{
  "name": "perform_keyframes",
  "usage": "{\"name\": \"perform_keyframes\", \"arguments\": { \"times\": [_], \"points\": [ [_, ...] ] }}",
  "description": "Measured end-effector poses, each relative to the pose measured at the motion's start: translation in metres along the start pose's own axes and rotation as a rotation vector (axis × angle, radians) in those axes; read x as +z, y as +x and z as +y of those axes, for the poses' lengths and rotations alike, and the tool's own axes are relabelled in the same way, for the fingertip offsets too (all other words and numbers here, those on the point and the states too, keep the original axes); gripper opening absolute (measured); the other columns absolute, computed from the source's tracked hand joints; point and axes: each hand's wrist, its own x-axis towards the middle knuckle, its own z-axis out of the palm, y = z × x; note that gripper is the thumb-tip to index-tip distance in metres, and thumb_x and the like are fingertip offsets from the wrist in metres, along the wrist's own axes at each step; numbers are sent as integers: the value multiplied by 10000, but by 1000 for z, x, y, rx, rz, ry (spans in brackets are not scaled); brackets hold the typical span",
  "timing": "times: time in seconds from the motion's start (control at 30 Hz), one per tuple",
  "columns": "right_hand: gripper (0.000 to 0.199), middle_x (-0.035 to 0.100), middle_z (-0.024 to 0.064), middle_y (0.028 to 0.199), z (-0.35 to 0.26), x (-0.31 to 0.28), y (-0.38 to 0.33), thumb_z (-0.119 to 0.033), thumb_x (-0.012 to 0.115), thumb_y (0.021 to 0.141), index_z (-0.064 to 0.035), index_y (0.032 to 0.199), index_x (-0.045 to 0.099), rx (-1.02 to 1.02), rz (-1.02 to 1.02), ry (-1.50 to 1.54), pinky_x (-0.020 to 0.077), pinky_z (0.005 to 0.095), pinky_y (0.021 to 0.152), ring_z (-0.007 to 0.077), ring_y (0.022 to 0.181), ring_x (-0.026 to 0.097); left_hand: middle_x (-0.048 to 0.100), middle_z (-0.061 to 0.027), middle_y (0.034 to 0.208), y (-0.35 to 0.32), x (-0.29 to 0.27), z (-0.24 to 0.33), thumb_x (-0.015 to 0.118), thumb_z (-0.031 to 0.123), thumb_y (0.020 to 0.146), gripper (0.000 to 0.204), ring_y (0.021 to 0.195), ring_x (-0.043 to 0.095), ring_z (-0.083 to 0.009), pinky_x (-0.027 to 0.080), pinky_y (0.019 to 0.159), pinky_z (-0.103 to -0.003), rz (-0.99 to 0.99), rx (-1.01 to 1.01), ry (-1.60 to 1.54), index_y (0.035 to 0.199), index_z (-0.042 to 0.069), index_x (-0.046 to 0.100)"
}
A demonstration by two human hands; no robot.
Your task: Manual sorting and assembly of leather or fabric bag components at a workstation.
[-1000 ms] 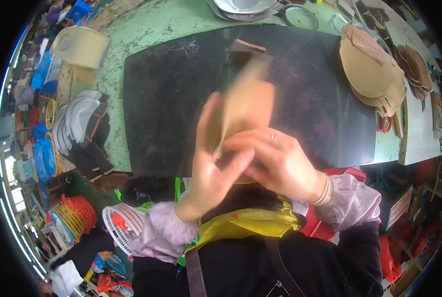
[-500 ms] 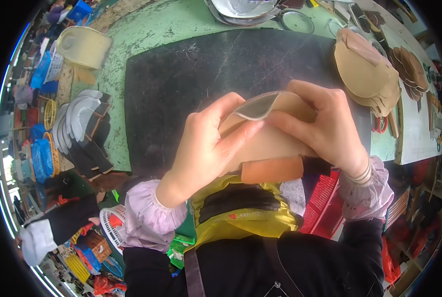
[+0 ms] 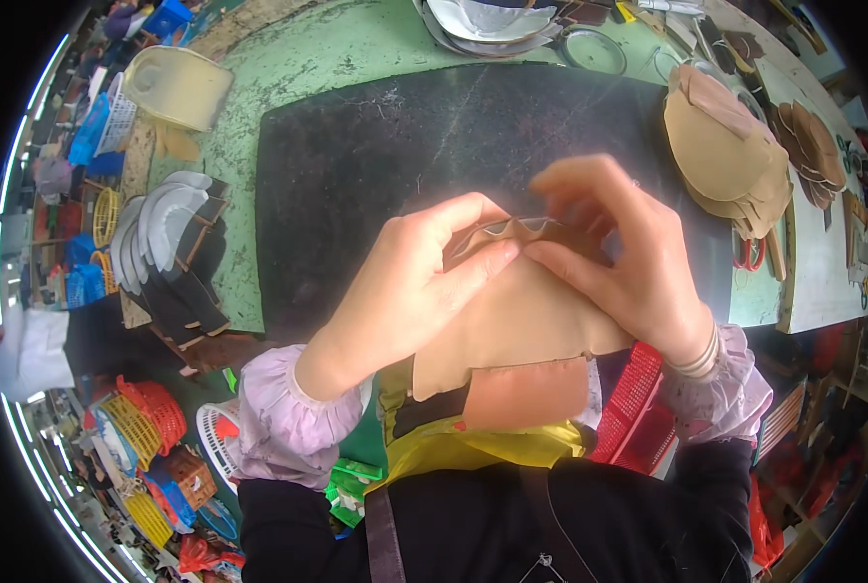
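A tan leather piece point(image 3: 512, 313) hangs over the near edge of the black work mat, with a reddish-brown leather flap point(image 3: 528, 394) along its lower side. Its far edge is bunched into small pleats that show a pale grey inner side. My left hand point(image 3: 422, 277) is closed on that edge at the left, thumb on top and fingers behind. At the right, my right hand point(image 3: 628, 260) pinches the same edge; its thumb tip lies close to the left thumb. The right forefinger is raised and a little blurred, and the other right fingers are partly hidden.
The black mat point(image 3: 356, 165) lies on a worn green table point(image 3: 259, 63). Stacked tan leather pieces point(image 3: 726, 146) and red-handled scissors point(image 3: 748, 255) are at the right. Grey and black curved pieces point(image 3: 167, 233) lie left. A red basket point(image 3: 633, 408) stands below the table edge.
The wide fold at the far edge has become small pleats. The leather's lower part and brown flap hang lower toward me. My right forefinger has lifted from the edge.
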Motion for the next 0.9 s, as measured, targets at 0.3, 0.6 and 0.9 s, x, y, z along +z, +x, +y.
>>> {"name": "perform_keyframes", "arguments": {
  "times": [0.3,0.6,0.9],
  "points": [
    [137,707,105,817,14,9,-8,-83,725,899,-21,994,648,34,-111,141,554,302,664,208,713,706,406,-191,655,-6,2,-9,563,230,1046,343,570,341,-225,381,534,-375,124,118,112,863,-55,616],
    [205,680,41,835,15,-2,-3,-31,731,865,-89,1053,676,-101,-135,101,500,238,567,103,609,615,470,30,694,-5,-4,1,562,229,1058,312,691,381,-39,371,586,-250,42,6,134,907,-34,634],
    [112,665,108,803,15,-2,0,-113,703,892,-74,987,657,-30,-172,-41,522,353,636,308,672,659,632,-48,751,-1,-3,-5,618,192,1020,276,727,532,-49,474,646,-265,17,123,182,1122,-57,678]
  ]
}}
